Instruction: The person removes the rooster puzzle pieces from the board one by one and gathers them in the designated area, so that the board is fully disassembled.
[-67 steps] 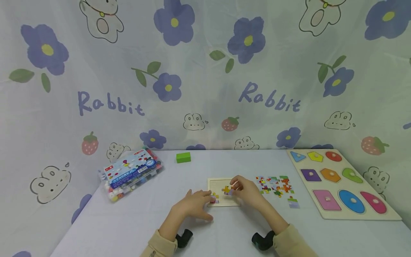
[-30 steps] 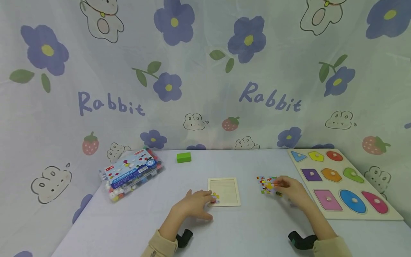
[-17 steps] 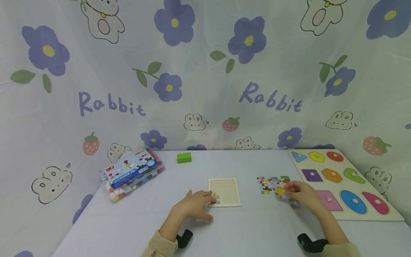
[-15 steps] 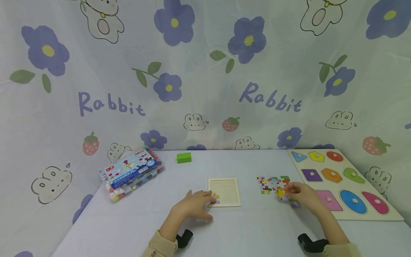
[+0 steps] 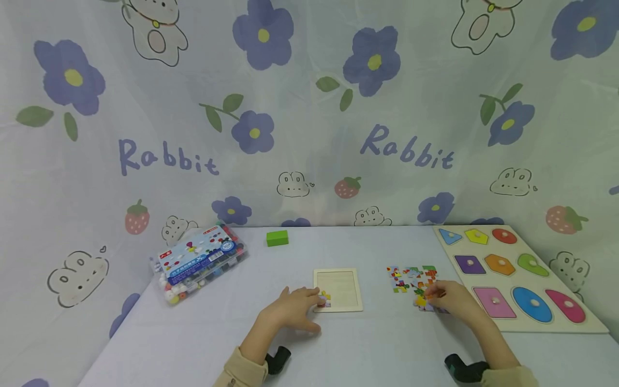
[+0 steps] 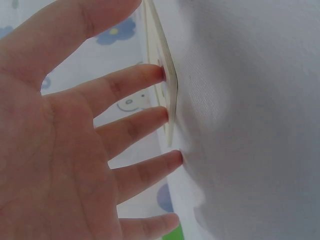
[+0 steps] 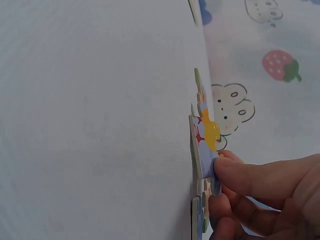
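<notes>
My right hand [image 5: 456, 301] pinches a yellow and lilac jigsaw piece [image 7: 205, 155] between thumb and fingers, low over the table. Around that hand lie several loose jigsaw pieces [image 5: 400, 280], partly covered by it. To their left is a shallow pale wooden puzzle tray [image 5: 359, 290] with a small patch of jigsaw [image 5: 326, 302] in its near left corner. My left hand [image 5: 292, 309] is spread with its fingers extended at the tray's left side. In the left wrist view two fingertips [image 6: 157, 74] touch the tray's edge.
A wooden shape board [image 5: 493, 320] with coloured knobbed shapes lies at the right. At the back left are a clear plastic case [image 5: 203, 258] of coloured balls and a green block [image 5: 277, 238]. A printed curtain [image 5: 309, 107] hangs behind the table.
My right hand has carried the jigsaw piece from over the tray rightward to the loose pieces, then slightly nearer to me. The left hand has stayed in place.
</notes>
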Action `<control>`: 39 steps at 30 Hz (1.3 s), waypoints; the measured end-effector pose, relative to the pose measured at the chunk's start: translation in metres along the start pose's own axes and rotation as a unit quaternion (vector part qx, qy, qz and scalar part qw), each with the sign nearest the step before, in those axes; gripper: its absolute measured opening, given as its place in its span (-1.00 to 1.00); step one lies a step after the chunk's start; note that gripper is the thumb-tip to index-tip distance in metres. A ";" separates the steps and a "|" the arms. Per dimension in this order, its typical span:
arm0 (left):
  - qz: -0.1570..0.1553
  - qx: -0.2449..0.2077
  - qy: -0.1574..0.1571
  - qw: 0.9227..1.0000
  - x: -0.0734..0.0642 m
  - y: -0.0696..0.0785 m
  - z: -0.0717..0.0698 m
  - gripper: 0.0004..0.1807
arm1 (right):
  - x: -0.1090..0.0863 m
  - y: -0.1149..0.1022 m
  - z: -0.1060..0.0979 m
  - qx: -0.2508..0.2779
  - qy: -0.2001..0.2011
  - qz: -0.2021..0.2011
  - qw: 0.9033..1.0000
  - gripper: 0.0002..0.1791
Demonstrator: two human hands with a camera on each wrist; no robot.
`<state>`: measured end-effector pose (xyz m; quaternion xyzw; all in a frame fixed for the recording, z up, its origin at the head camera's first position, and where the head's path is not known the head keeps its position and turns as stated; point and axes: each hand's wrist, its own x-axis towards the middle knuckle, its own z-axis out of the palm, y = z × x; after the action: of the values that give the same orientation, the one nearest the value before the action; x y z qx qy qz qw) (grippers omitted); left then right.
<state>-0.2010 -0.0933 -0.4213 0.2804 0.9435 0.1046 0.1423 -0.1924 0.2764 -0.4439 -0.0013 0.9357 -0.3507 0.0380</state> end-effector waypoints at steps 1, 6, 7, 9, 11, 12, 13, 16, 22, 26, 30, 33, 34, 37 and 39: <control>0.000 -0.001 0.000 1.000 0.000 0.000 0.000 -0.35 | 0.000 0.000 0.001 -0.003 0.004 -0.003 1.000 -0.90; 0.001 0.000 -0.002 1.000 0.000 0.001 -0.001 -0.35 | 0.001 -0.001 0.000 -0.009 0.028 -0.009 1.000 -0.84; 0.001 0.000 -0.003 1.000 0.000 0.001 -0.001 -0.35 | 0.001 -0.002 0.000 -0.008 0.034 -0.008 0.999 -0.82; 0.002 0.001 -0.002 1.000 -0.001 0.002 -0.002 -0.35 | 0.001 -0.004 0.000 -0.001 0.047 -0.008 0.999 -0.79; 0.002 0.002 -0.001 1.000 -0.001 0.003 -0.003 -0.35 | 0.002 -0.007 0.001 0.012 0.060 -0.013 0.998 -0.78; 0.001 0.002 0.000 1.000 -0.001 0.003 -0.003 -0.36 | 0.002 -0.008 0.002 0.018 0.066 -0.018 0.997 -0.77; 0.001 0.004 0.001 1.000 -0.001 0.003 -0.003 -0.36 | 0.003 -0.009 0.003 0.025 0.073 -0.021 0.997 -0.76; 0.001 0.006 0.006 1.000 -0.002 0.004 -0.004 -0.37 | 0.006 -0.014 0.008 0.057 0.082 -0.033 0.994 -0.75; -0.001 -0.004 0.016 1.000 -0.002 0.004 -0.005 -0.41 | 0.014 -0.028 0.018 0.082 0.077 -0.046 0.993 -0.77; 0.000 -0.006 0.018 1.000 -0.002 0.004 -0.004 -0.42 | 0.019 -0.038 0.026 0.095 0.068 -0.052 0.992 -0.77; 0.000 -0.006 0.016 1.000 -0.002 0.003 -0.004 -0.41 | 0.023 -0.051 0.035 0.102 0.067 -0.065 0.990 -0.78; 0.000 -0.009 0.016 1.000 -0.002 0.003 -0.003 -0.41 | 0.026 -0.061 0.043 0.097 0.064 -0.066 0.991 -0.80; 0.000 -0.011 0.015 1.000 -0.002 0.003 -0.003 -0.40 | 0.027 -0.064 0.046 0.098 0.061 -0.066 0.991 -0.80; -0.001 -0.017 0.017 1.000 -0.003 0.003 -0.004 -0.32 | 0.029 -0.074 0.054 0.106 0.048 -0.070 0.991 -0.81; -0.008 -0.020 0.018 1.000 -0.003 0.003 -0.005 -0.25 | 0.031 -0.080 0.060 0.110 0.043 -0.075 0.990 -0.82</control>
<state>-0.1986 -0.0934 -0.4154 0.2677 0.9459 0.1269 0.1321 -0.2205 0.1761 -0.4384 -0.0522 0.8894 -0.4532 -0.0287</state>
